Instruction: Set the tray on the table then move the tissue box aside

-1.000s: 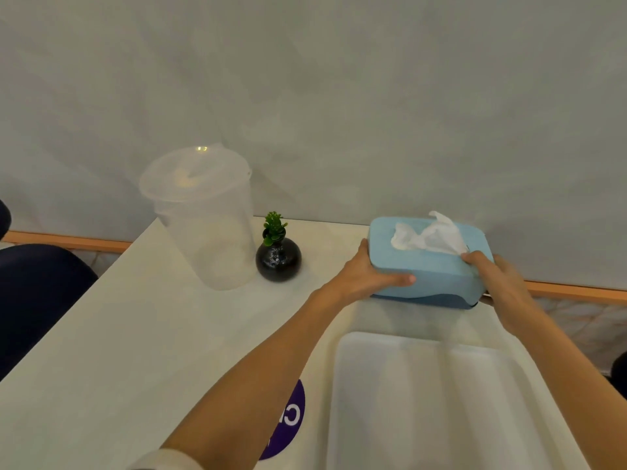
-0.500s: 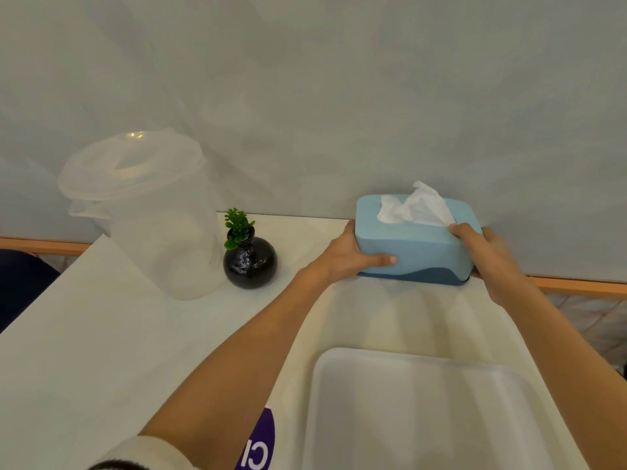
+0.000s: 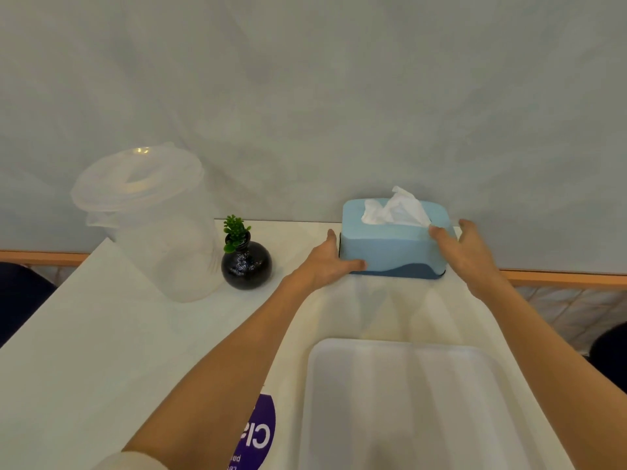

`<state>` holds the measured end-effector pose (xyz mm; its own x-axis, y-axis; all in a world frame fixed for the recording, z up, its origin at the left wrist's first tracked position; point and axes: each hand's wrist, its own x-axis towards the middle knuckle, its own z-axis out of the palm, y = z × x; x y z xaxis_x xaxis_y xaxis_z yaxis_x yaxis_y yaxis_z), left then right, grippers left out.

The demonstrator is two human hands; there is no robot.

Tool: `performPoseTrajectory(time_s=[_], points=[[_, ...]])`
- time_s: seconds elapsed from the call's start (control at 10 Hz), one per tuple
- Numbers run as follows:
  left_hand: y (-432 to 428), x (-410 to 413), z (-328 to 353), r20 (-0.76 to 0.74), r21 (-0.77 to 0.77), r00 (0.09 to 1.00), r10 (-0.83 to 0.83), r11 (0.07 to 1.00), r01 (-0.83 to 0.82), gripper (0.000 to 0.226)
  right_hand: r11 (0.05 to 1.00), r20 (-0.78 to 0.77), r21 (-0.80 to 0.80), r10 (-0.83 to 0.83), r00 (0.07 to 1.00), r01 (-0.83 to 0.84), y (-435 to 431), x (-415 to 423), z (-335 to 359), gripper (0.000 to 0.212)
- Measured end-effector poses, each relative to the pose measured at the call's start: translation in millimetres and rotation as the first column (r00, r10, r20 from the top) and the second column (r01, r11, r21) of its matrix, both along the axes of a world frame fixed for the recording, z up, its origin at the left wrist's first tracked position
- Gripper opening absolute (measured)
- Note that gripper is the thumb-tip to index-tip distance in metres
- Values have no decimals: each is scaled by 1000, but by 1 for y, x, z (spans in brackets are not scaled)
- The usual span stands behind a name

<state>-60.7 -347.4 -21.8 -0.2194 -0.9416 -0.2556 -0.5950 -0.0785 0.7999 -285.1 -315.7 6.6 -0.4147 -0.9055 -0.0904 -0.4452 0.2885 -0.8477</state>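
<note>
The light blue tissue box (image 3: 390, 247), with a white tissue sticking out of its top, rests on the white table (image 3: 101, 334) at the far edge by the wall. My left hand (image 3: 327, 262) sits at the box's left end, thumb lying along its front base and fingers loose beside it. At the box's right end, my right hand (image 3: 464, 252) has its fingers spread and lifted off, with only the thumb touching the top front edge. The white tray (image 3: 407, 401) lies flat on the table, close in front of me between my forearms.
A large clear plastic container with a lid (image 3: 152, 225) stands at the back left. Beside it is a small black round vase with a green plant (image 3: 246, 262). A purple round sticker (image 3: 258, 432) lies left of the tray. The table's right edge runs close to the tray.
The tissue box went from held just above the table to resting against the wall. Both hands loosened, and the right hand's fingers spread off it. My head moved, shifting the view.
</note>
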Motion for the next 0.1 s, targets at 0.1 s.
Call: performPoseTrajectory(time_s=[0.1], points=[[22,8,17,94,-54,995,37,998,-32,85,1000,-248,9,8,969,-6,20,12,13,69]])
